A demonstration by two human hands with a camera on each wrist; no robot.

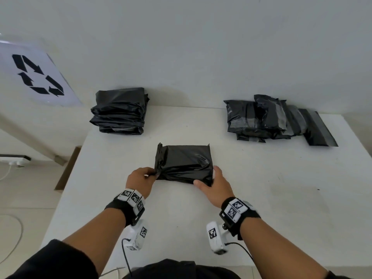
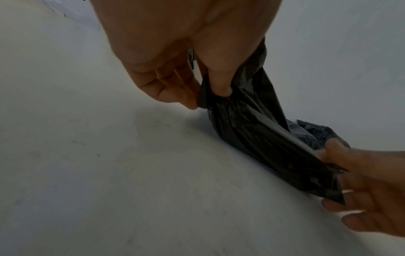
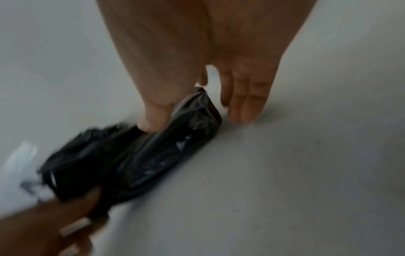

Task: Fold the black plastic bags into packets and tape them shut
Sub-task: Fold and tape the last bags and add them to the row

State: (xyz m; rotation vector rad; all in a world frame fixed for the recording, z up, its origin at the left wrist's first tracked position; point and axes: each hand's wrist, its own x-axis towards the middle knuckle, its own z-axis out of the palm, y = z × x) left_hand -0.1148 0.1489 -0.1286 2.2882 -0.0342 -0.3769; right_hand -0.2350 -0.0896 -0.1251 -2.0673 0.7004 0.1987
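Observation:
A black plastic bag (image 1: pixel 184 162), folded into a thick rectangle, lies on the white table (image 1: pixel 251 178) in front of me. My left hand (image 1: pixel 141 178) pinches the bag's near left corner between thumb and fingers; the left wrist view shows the plastic (image 2: pixel 252 121) bunched in that pinch. My right hand (image 1: pixel 213 184) is at the near right corner, thumb pressing on the bag (image 3: pixel 136 155) while the straight fingers (image 3: pixel 243 104) reach down to the table beside it.
A stack of folded black bags (image 1: pixel 119 110) sits at the back left of the table. A pile of taped black packets (image 1: pixel 271 119) lies at the back right. A white sheet with a recycling sign (image 1: pixel 38 75) leans at the left. The left table edge drops to the floor.

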